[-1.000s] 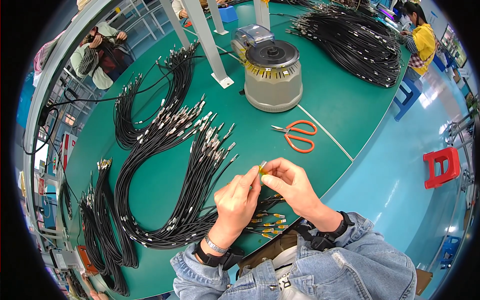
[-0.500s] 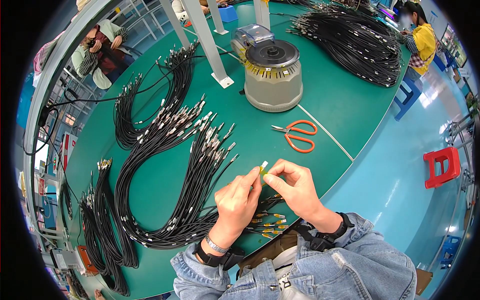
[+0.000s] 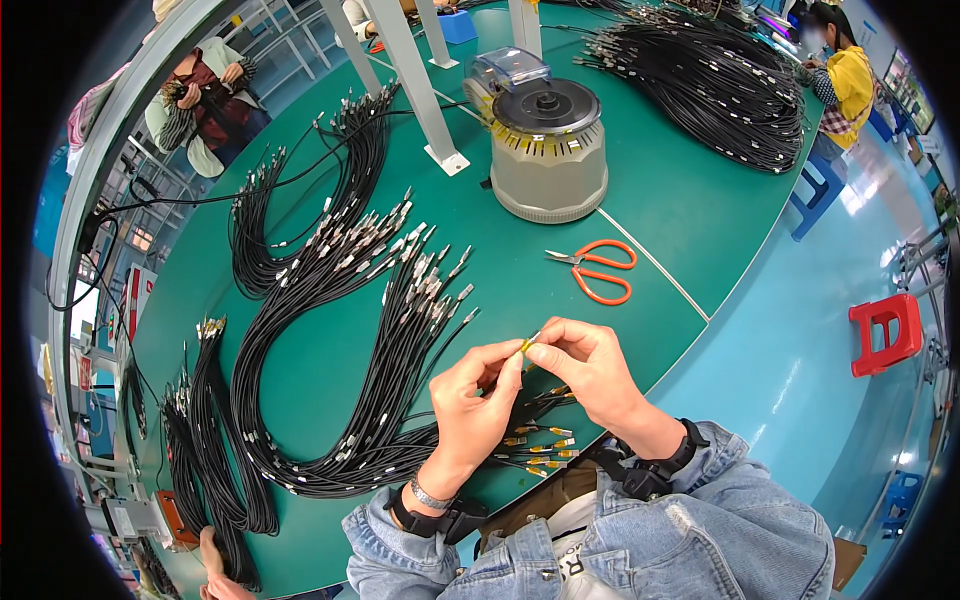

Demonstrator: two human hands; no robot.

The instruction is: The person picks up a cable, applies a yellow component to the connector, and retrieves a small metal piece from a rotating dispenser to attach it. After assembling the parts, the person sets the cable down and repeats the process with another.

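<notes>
My left hand (image 3: pixel 475 405) and my right hand (image 3: pixel 592 372) meet fingertip to fingertip above the green table. Between them is a cable end with yellow tape (image 3: pixel 527 345), pinched by both; the fingers cover most of it. Below and between my wrists, several cable ends wrapped in yellow tape (image 3: pixel 545 448) fan out near the table edge. They belong to a long bundle of black cables (image 3: pixel 300 475) that curves away to the left, its far ends bare of yellow tape. Beyond my right hand lie scissors (image 3: pixel 605 272) with orange handles, slightly spread.
A round grey tape dispenser (image 3: pixel 548 165) stands beyond the scissors, near a white metal post (image 3: pixel 425 110). More black cable bundles (image 3: pixel 710 85) lie at the far right and left. A co-worker's hand (image 3: pixel 222 578) touches the lower left bundle. A red stool (image 3: pixel 885 335) is on the floor.
My fingers have closed in over the cable end, so its silver tip is now mostly covered. My left fingers reach straighter toward the right hand. A co-worker's hand has come in at lower left.
</notes>
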